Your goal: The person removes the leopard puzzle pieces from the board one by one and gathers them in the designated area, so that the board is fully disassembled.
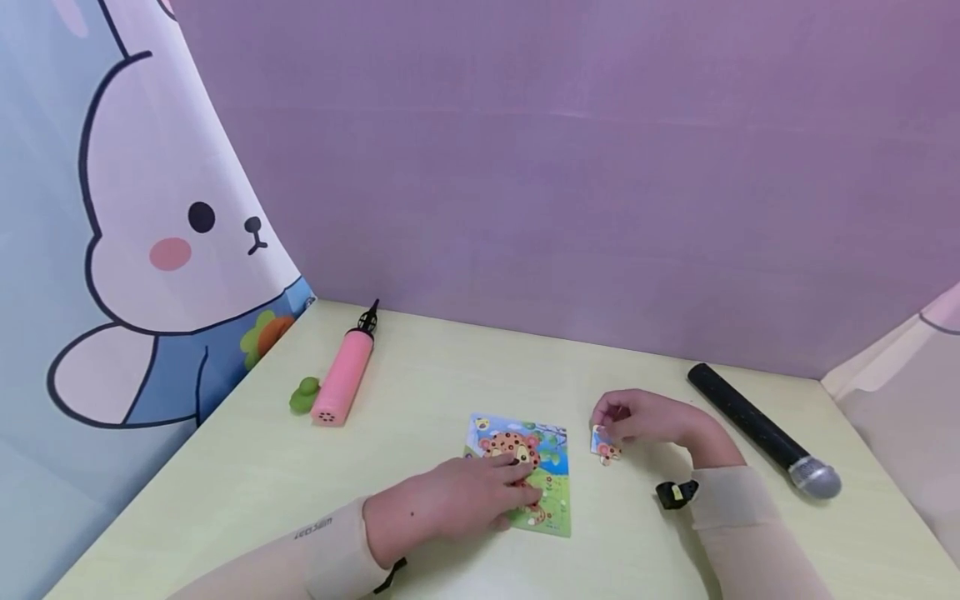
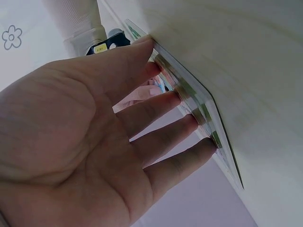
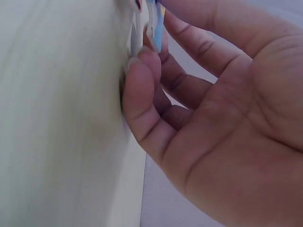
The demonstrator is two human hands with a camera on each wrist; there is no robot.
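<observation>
A jigsaw puzzle (image 1: pixel 557 504) with a spotted leopard picture lies flat on the table. Across its left and middle parts rests my left hand (image 1: pixel 472 498), covering some of the picture. In the left wrist view, spread fingers (image 2: pixel 163 118) press their tips on the puzzle's face, with the thumb at its edge. To the right of the puzzle, my right hand (image 1: pixel 648 417) pinches a small puzzle piece (image 1: pixel 604 445) between thumb and fingers, low over the table. Part of that piece (image 3: pixel 158 33) shows between the fingertips in the right wrist view.
Back left on the table (image 1: pixel 420 375) lie a pink hand pump (image 1: pixel 345 377) with a black nozzle and a small green object (image 1: pixel 304 396). A black microphone (image 1: pixel 757 425) lies beyond my right forearm. A purple cloth (image 1: pixel 562 183) hangs behind the table.
</observation>
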